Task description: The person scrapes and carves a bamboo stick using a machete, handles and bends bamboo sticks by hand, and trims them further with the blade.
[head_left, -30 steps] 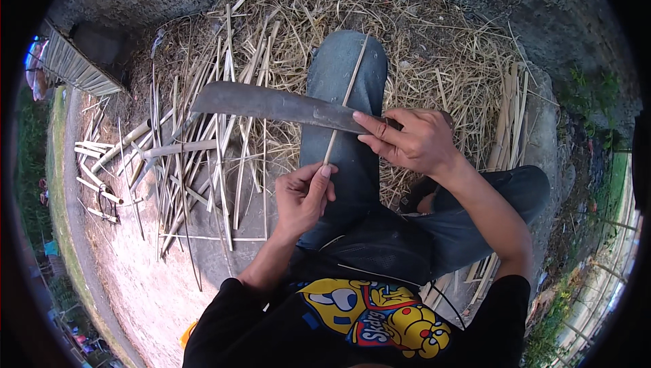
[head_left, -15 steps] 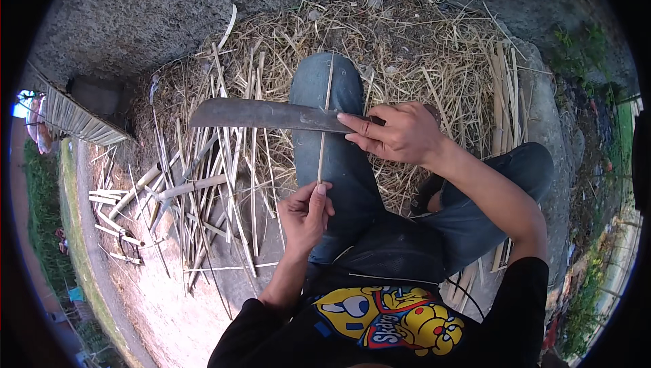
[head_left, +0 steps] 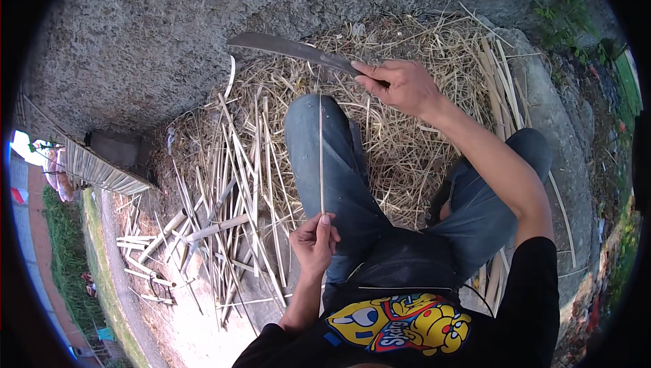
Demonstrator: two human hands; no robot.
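Left hand: fingers pinched on the near end of a thin bamboo strip.
Strip: lies along the left thigh, long axis pointing away from the person.
Right hand: fingers closed on a knife, blade pointing left.
Ground: bamboo slats on straw.

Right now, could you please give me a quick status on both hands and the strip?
Left hand pinching thin bamboo strip at its near end, strip over left knee. Right hand gripping long knife, blade at strip's far tip. Shavings underneath, nothing blocking.
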